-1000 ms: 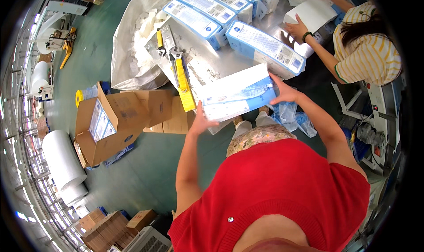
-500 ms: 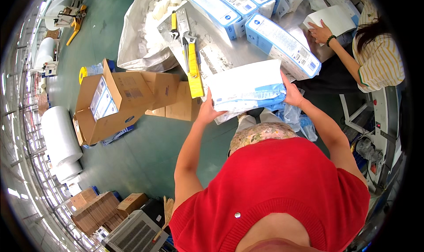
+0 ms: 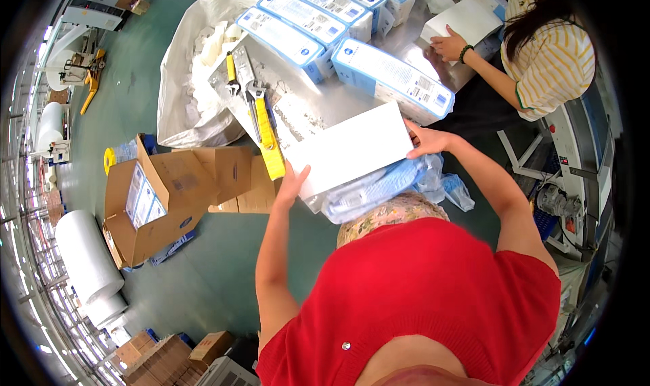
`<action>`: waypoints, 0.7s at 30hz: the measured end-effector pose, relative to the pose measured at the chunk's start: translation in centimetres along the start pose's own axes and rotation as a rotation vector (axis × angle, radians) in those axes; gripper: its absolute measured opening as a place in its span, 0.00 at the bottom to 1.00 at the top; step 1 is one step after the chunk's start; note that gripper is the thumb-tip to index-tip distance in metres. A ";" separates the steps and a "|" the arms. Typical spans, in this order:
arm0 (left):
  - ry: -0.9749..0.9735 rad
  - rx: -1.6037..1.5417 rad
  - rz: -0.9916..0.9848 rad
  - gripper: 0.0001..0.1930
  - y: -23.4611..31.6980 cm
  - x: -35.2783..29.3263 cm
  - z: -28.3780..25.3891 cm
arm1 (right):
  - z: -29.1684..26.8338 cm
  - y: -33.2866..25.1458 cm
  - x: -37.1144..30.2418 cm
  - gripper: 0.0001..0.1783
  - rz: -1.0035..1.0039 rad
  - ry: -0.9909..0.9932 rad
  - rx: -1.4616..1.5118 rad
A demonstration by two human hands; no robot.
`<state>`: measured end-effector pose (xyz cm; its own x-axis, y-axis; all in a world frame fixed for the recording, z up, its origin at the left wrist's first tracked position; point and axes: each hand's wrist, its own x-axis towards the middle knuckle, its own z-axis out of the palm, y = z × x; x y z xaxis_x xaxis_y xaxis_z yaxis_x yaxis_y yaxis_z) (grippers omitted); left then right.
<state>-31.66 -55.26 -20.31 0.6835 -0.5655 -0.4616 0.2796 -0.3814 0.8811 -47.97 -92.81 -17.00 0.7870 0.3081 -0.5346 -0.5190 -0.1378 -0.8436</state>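
Observation:
A white rectangular block (image 3: pixel 355 149) with a smooth, plain top is held between my two hands at the near edge of the metal table. My left hand (image 3: pixel 292 183) grips its left end, thumb on the near side. At the right end, my right hand (image 3: pixel 428 141) closes round the corner. Crumpled clear-blue plastic film (image 3: pixel 376 190) hangs along the block's near side, close to my waist. Just beyond it lies a blue-and-white printed pack (image 3: pixel 393 78). A yellow-handled tool (image 3: pixel 269 142) and an adjustable wrench (image 3: pixel 254 88) lie left of the block.
Several similar packs (image 3: pixel 305 20) stand in rows farther back. A co-worker's hand (image 3: pixel 450 46) rests on another white block (image 3: pixel 464 24) at right. Left of the table are a white sack (image 3: pixel 172 95) of scraps and an open carton (image 3: pixel 179 173); a white roll (image 3: pixel 84 257) lies beyond.
The white block has tilted, its top now turned more toward me and its printed blue side out of sight. My view has shifted, moving the table leftward and down in the picture.

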 end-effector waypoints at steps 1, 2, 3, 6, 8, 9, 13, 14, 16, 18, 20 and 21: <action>0.026 0.018 0.013 0.38 0.2 0.4 0.8 | 0.2 0.6 0.2 0.57 -0.038 0.081 0.050; 0.053 0.036 0.026 0.38 0.4 0.8 1.3 | 0.2 1.2 0.7 0.53 -0.087 0.172 0.027; 0.080 0.000 0.012 0.37 0.2 1.3 1.7 | 0.2 2.0 1.5 0.51 -0.127 0.256 -0.050; 0.064 -0.031 0.005 0.36 1.6 1.0 2.3 | 0.8 2.9 2.7 0.50 -0.072 0.504 -0.248; 0.147 -0.045 0.031 0.28 -0.8 2.2 1.6 | 1.2 3.3 3.6 0.51 0.030 0.590 -0.235; 0.201 -0.041 -0.017 0.26 -1.3 2.5 0.7 | 1.3 4.0 4.0 0.49 -0.011 0.650 -0.186; 0.262 -0.109 -0.089 0.16 -2.1 2.7 -2.6 | 2.0 4.4 4.2 0.44 0.004 0.736 -0.136; 0.252 -0.108 -0.068 0.14 -2.0 2.6 -2.9 | 2.1 4.9 4.5 0.43 0.014 0.758 -0.135; 0.232 -0.075 -0.097 0.12 -1.1 2.7 -3.0 | 2.3 4.8 4.6 0.43 0.021 0.752 -0.087; 0.250 -0.037 -0.086 0.10 -1.0 2.6 -3.2 | 2.6 4.6 4.7 0.42 0.006 0.752 -0.047; 0.254 0.025 -0.080 0.09 -1.1 2.7 -3.6 | 2.6 4.5 5.0 0.41 0.025 0.751 -0.037; 0.280 0.053 -0.067 0.08 -0.7 2.7 -3.3 | 2.5 4.8 5.1 0.41 0.032 0.751 -0.027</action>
<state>-27.77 -54.10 -21.85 0.8261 -0.3169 -0.4660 0.3000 -0.4529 0.8396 -47.25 -89.57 -23.68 0.7923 -0.4204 -0.4422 -0.5451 -0.1620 -0.8226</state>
